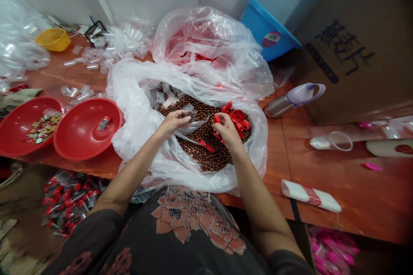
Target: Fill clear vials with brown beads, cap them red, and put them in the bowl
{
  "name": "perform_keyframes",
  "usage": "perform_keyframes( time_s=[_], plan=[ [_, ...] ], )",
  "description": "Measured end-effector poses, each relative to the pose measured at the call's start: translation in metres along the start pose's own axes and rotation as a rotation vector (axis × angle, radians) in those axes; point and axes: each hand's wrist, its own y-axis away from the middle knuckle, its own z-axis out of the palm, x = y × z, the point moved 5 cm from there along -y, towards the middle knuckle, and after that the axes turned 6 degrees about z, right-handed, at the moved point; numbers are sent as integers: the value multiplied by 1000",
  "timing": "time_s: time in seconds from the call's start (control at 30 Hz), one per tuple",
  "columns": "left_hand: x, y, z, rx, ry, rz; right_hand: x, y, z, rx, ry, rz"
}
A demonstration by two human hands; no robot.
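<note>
A clear plastic bag (135, 129) lies open on the wooden table (338, 180), full of small brown beads (209, 154) with a pile of red caps (237, 118) on top. My left hand (174, 121) pinches a small clear tube (191, 114) above the beads. My right hand (226, 131) is closed on red caps next to the pile. A loose red cap (204, 144) lies on the beads between my wrists.
Two red bowls (82, 131) (19, 124) sit at left, one with colourful pieces. Clear tubes (122, 41), a yellow bowl (54, 38), a second bag with red parts (206, 47), a blue bin (267, 30), a cardboard box (355, 43), a bottle (293, 99), a plastic cup (332, 142).
</note>
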Motion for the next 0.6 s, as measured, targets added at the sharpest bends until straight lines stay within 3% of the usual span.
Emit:
perform_keyframes(
  time_s=[0.1,0.2,0.27,0.43,0.6],
  plan=[
    [-4,3,2,-7,58,-20,-15,-26,15,9,503,-172],
    [-7,9,4,-27,94,-32,-20,-47,35,-6,967,-197],
    [-8,12,3,-39,98,-33,-19,-55,47,-27,1100,-189],
    [-9,19,0,-52,38,2,-21,-54,53,-46,1048,-221],
    [-12,22,3,-57,-21,39,-44,-17,44,-119,348,-298]
  ],
)
